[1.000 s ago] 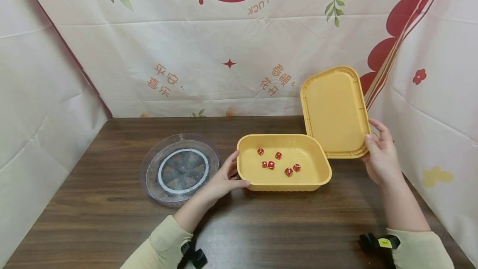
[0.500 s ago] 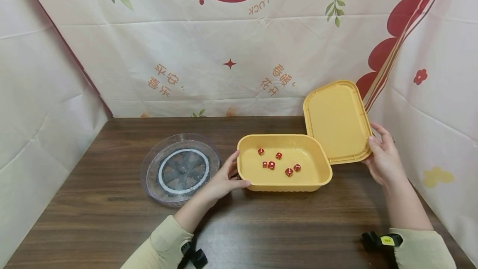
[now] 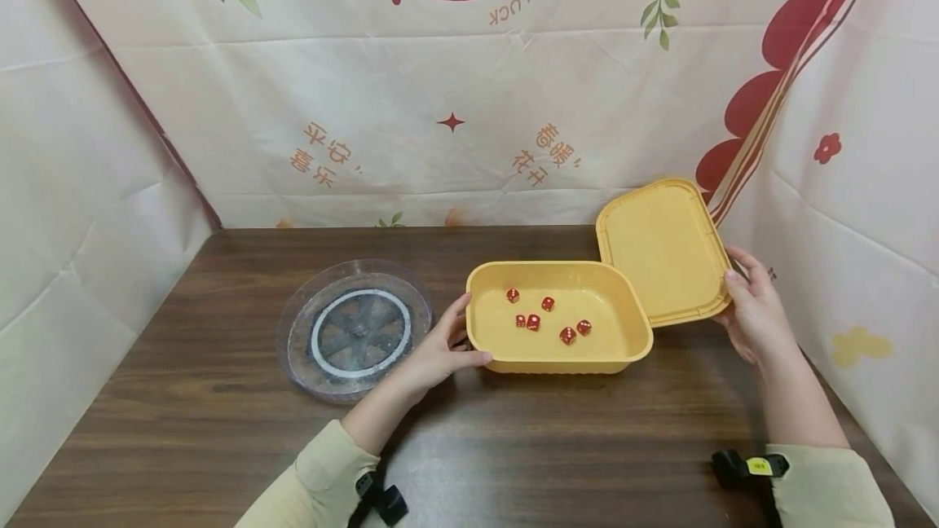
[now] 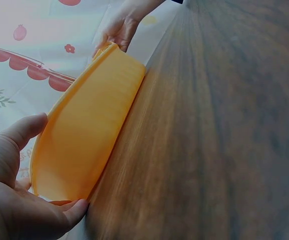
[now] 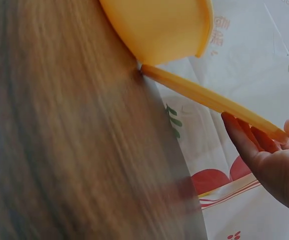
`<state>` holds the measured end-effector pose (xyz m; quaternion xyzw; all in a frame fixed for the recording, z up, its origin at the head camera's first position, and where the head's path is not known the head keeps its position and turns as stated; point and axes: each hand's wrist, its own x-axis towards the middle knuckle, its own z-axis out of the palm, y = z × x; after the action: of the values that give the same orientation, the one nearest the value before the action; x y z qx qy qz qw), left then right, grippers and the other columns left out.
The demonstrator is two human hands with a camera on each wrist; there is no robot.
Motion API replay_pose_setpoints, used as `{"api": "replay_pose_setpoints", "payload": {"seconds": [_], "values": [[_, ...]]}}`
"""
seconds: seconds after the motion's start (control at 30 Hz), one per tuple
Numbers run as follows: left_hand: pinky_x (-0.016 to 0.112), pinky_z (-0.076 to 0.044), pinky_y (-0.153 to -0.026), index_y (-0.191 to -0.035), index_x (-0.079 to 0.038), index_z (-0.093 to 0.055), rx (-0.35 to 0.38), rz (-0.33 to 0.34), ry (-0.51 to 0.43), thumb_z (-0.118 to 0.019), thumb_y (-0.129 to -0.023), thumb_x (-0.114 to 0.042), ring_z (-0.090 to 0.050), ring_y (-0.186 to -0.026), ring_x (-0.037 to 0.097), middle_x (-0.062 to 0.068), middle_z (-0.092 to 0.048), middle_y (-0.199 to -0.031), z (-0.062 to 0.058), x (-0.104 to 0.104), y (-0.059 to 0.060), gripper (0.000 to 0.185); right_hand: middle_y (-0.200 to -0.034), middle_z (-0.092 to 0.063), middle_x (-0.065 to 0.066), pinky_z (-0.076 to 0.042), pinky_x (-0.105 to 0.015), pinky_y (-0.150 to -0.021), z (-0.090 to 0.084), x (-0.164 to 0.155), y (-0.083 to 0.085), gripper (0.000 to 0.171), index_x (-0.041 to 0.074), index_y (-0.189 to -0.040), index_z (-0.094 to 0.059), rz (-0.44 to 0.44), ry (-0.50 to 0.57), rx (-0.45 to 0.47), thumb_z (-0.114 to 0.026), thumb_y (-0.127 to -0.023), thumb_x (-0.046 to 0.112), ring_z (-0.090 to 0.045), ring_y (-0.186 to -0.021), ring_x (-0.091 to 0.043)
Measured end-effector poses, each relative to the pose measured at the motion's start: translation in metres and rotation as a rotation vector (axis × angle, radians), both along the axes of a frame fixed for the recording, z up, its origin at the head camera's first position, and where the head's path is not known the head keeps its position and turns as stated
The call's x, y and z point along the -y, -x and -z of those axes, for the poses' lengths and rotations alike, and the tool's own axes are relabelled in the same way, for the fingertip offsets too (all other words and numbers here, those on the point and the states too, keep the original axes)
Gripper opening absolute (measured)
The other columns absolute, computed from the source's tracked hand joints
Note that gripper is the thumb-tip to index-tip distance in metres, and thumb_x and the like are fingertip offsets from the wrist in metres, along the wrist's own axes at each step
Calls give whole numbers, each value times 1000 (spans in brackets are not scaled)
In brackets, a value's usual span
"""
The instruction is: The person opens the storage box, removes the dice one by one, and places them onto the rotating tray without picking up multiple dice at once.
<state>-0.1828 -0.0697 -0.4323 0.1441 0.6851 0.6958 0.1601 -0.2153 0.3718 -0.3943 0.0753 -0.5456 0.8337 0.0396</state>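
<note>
Six red dice (image 3: 533, 322) lie loose in the yellow container (image 3: 553, 367), which stands upright and uncovered on the dark wooden surface (image 3: 528, 451) in the head view. Your left grip (image 3: 438, 358) grasps its left end, thumb at the near corner and fingers along the end wall. Your right grip (image 3: 752, 314) pinches the outer side of the yellow lid (image 3: 663, 255), tilted beside the container's right end with its rimmed face towards you. A clear round dish (image 3: 299, 336) sits on the surface to the left, near your left forearm. Both yellow pieces look like thin moulded plastic, so expect them to be light and fairly stiff. The dice look small and hard; they would probably slide or tumble if you tipped the container.

From the left wrist, you see the container's outer wall and rim. Your thumb lies at the rim while a fingertip reaches the lower corner. That spread should steady a smooth, somewhat slippery wall without hard squeezing, which might bow it. The dice are out of sight here.

From the right wrist, the lid shows edge-on, your fingers beneath and thumb above. Its low end comes down by the container's base corner; you cannot tell whether they touch. Held by one side, a flat panel like this may swing about the pinch, so the middle of that edge, thumb over the raised rim, should give you the best control.
</note>
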Motion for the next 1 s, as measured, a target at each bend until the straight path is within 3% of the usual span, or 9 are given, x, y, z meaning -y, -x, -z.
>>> {"api": "replay_pose_setpoints", "payload": {"seconds": [0.23,0.47,0.73,0.83,1.0], "values": [[46,-27,-109,-154,-14,-13,-18,-6,15,-74,-81,-3,-29,-137,34,22,-27,-150,0,0,0,96,-118,-51,-5,-56,-30,-68,4,-6,1,53,12,-150,-18,37,-117,13,-41,-102,18,-63,-93,-13],[46,-27,-109,-154,-13,-12,-20,-3,16,-74,-82,-3,-28,-137,35,24,-26,-150,-1,-1,0,96,-112,-56,1,-55,-25,-67,9,-13,1,49,11,-146,-25,64,-183,-2,-44,-102,16,-62,-89,-8],[48,-26,-109,-154,-12,-12,-26,2,9,-73,-82,-2,-28,-137,37,25,-26,-150,0,0,0,95,-106,-57,11,-52,-17,-67,11,-22,-1,51,10,-147,-28,126,-388,-17,-48,-101,17,-59,-87,0],[47,-27,-109,-154,-14,-12,-22,-4,17,-74,-82,-3,-28,-137,35,24,-27,-150,0,-1,0,96,-104,-56,17,-50,-15,-66,11,-26,-1,55,11,-149,-26,145,-508,7,-49,-100,19,-58,-87,4],[46,-27,-109,-154,-13,-13,-23,-10,17,-75,-81,-3,-28,-137,34,23,-28,-150,0,-1,0,96,-105,-52,23,-48,-13,-66,12,-32,-1,62,3,-150,-21,205,-840,19,-51,-100,23,-55,-84,9]]}}
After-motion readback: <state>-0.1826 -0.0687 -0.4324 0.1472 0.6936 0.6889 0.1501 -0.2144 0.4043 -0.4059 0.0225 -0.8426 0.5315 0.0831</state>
